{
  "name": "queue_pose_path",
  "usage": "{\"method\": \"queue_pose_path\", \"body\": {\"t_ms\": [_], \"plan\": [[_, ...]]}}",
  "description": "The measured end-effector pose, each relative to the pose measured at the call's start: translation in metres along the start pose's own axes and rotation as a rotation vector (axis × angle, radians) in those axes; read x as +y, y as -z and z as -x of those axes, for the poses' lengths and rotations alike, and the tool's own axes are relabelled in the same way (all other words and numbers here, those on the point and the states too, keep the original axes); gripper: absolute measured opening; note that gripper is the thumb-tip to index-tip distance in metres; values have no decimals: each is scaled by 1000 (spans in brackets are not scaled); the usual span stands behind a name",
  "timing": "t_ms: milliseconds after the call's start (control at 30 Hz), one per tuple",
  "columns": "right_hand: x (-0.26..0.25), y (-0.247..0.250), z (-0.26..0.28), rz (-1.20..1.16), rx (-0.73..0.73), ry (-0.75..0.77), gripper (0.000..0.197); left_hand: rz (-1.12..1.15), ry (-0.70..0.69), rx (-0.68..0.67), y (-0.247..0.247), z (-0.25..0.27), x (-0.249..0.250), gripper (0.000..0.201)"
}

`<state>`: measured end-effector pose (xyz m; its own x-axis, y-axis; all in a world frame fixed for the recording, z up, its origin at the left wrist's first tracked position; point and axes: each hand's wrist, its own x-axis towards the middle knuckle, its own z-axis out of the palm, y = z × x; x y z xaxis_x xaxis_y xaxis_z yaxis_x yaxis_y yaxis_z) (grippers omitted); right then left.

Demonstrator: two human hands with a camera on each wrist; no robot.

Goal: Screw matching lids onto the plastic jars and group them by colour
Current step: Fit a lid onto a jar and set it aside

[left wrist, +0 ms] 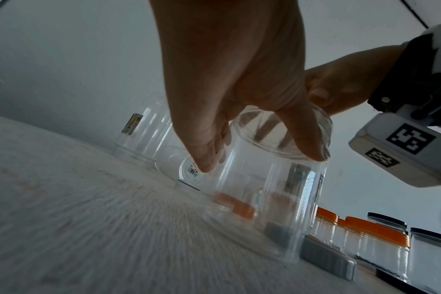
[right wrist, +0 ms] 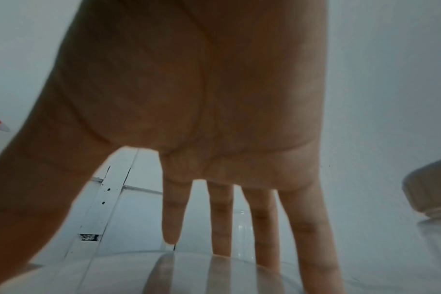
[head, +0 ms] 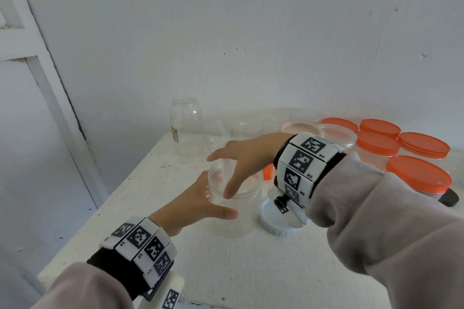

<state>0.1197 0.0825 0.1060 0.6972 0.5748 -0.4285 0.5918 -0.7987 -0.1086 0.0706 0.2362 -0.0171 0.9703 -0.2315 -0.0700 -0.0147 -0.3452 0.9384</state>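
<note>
On the table (head: 226, 271), the clear jar (head: 246, 211) is being steadied upright by the left hand (head: 193, 206) clasping its shoulder, likely for capping; the right hand (head: 248, 150) is being held spread, empty, over its mouth, white lid (head: 273, 219) just beside.

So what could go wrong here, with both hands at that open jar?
The clear jar is lidless and held only by the left hand; the right hand spread over its mouth could tip it. The right sleeve hangs close to the orange-lidded jars and might knock them.
</note>
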Motion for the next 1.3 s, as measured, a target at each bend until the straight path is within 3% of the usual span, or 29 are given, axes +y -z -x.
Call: {"method": "queue_pose_path", "body": {"t_ms": [100, 233, 367, 533, 667, 767, 867, 1067, 1233, 1300], "plan": [[0, -2, -2, 19, 27, 14, 83, 7, 1, -18, 0, 1, 1, 104], [-1, -5, -2, 86, 73, -71, 83, 10, -19, -37, -1, 3, 5, 79], [3, -4, -2, 75, 75, -109, 86, 28, -16, -28, 0, 2, 3, 82], [4, -5, 0, -88, -21, 51, 93, -16, 14, 0, 0, 0, 2, 107], [5, -10, -3, -32, 21, 49, 84, -12, 9, -7, -1, 1, 4, 104], [3, -14, -5, 43, 78, -15, 88, -2, -34, -39, -2, 4, 9, 82], [4, -13, -5, 72, 87, -84, 96, -2, -59, -72, -2, 6, 13, 74], [9, -6, 0, -98, -43, 45, 97, 16, -1, -16, -1, 3, 7, 88], [11, -11, -3, -67, 21, 18, 90, 8, -1, -10, -1, 4, 9, 94], [9, -14, -4, -26, 74, 1, 92, 7, -2, -22, -2, 5, 11, 84]]}}
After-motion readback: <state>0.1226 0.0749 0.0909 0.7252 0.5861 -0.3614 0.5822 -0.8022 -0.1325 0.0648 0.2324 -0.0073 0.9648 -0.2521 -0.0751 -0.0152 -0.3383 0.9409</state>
